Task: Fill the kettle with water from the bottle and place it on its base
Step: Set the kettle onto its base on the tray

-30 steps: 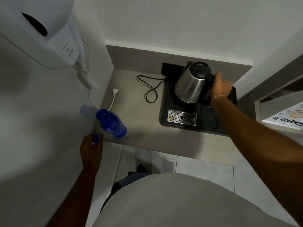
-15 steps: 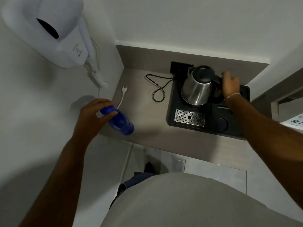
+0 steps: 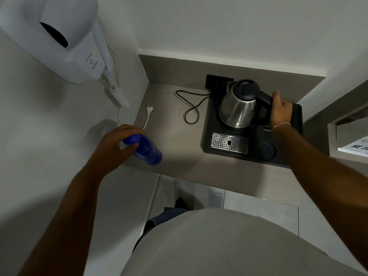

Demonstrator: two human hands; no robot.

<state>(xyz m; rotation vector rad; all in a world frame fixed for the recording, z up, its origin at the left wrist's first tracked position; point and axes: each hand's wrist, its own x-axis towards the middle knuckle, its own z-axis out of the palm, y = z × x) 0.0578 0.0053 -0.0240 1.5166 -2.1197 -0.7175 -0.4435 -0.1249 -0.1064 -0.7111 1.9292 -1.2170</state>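
- Now my left hand (image 3: 117, 144) wraps the blue bottle's (image 3: 146, 149) top at the counter's (image 3: 175, 136) edge.
- My right hand (image 3: 279, 112) grasps the kettle (image 3: 238, 109) handle.

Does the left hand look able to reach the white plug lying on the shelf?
Probably yes: the left hand is beside the white plug with bare shelf between, but its fingers already grip the blue bottle.

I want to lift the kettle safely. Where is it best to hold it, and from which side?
Grip the kettle by its black handle, coming from the right, where the right hand is. The handle juts rightward, away from the steel body.
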